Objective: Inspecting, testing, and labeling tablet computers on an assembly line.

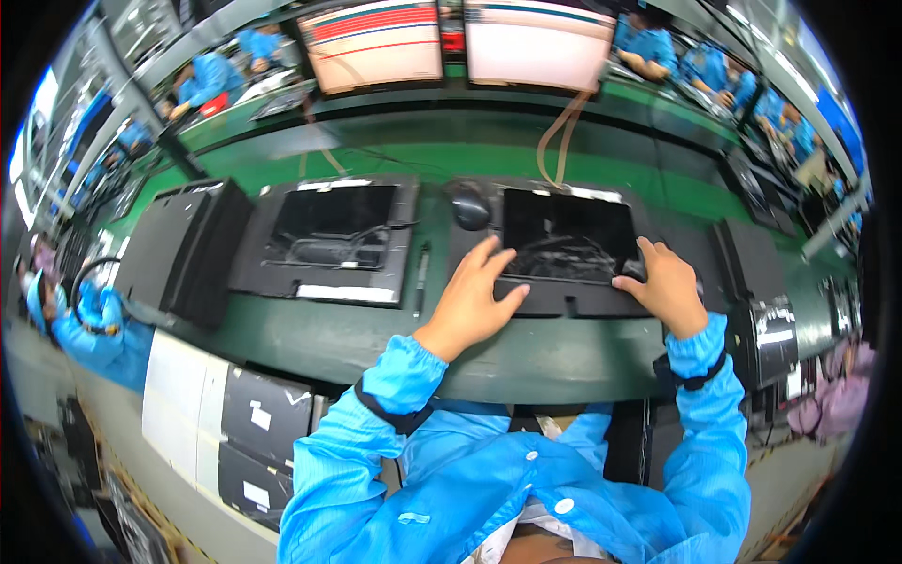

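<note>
While left hand (475, 299), right hand (667, 286) spread wide at its edges, screen (568, 227) looks black, glossy.

Bright, even light leaves only soft shadows, and the two pale, glowing rectangular monitors (539, 47) look nearly washed out. Whitish reflections streak the glossy black rectangular panel (573, 226). Fisheye distortion bows the long dark-green table (526, 362), with blurred detail near the black rim.

black bands (383, 412) ring the bright blue sleeves (340, 465)
</note>
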`<action>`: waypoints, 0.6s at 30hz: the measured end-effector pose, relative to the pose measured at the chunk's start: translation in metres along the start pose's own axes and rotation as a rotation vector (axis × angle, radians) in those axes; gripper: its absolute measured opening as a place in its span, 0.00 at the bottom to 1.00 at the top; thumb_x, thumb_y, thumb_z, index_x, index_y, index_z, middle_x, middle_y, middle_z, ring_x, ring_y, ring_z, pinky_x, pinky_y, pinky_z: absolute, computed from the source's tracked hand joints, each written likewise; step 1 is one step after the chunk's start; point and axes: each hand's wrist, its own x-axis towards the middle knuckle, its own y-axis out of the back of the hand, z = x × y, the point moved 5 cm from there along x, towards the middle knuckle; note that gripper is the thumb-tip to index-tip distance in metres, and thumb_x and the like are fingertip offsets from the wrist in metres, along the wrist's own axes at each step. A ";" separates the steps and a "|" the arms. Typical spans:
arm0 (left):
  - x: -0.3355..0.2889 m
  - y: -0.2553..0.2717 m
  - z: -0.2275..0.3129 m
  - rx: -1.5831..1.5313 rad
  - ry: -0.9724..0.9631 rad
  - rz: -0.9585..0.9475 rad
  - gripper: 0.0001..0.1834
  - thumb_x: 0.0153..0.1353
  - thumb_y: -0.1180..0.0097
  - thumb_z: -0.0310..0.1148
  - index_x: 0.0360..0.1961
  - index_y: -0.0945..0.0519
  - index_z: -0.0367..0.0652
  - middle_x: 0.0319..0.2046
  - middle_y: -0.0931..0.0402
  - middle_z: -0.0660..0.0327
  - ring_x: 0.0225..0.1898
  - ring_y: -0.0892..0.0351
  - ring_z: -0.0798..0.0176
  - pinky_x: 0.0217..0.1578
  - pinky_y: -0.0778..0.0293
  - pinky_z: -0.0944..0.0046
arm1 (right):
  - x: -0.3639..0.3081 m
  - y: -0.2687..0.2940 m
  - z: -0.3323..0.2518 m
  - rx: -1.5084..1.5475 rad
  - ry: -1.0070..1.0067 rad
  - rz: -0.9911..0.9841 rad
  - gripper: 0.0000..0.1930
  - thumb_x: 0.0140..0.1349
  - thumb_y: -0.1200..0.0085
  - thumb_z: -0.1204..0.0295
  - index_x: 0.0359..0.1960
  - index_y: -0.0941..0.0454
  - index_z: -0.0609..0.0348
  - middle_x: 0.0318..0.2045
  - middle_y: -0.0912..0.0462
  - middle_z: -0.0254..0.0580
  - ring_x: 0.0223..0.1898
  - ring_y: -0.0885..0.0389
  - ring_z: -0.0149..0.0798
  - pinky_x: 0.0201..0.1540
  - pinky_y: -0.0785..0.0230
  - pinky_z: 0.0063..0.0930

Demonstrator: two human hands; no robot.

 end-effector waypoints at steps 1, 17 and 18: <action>-0.002 0.019 0.008 0.144 -0.092 -0.029 0.27 0.60 0.32 0.40 0.58 0.21 0.39 0.65 0.29 0.46 0.64 0.28 0.42 0.68 0.37 0.44 | 0.005 0.005 -0.016 0.120 0.054 0.109 0.27 0.57 0.32 0.59 0.55 0.21 0.62 0.39 0.17 0.52 0.43 0.17 0.55 0.44 0.24 0.45; -0.047 0.188 -0.127 0.727 0.215 -0.061 0.50 0.53 0.30 0.60 0.71 0.32 0.43 0.72 0.40 0.46 0.75 0.46 0.43 0.73 0.61 0.32 | 0.147 -0.108 -0.291 0.312 0.732 0.206 0.10 0.59 0.39 0.65 0.34 0.15 0.58 0.37 0.18 0.45 0.44 0.20 0.49 0.49 0.29 0.42; -0.048 0.186 -0.127 0.719 0.218 -0.064 0.50 0.53 0.30 0.60 0.71 0.32 0.43 0.72 0.40 0.46 0.75 0.46 0.43 0.73 0.61 0.32 | 0.148 -0.109 -0.290 0.308 0.731 0.198 0.10 0.59 0.39 0.65 0.34 0.15 0.58 0.37 0.18 0.45 0.44 0.20 0.49 0.49 0.29 0.42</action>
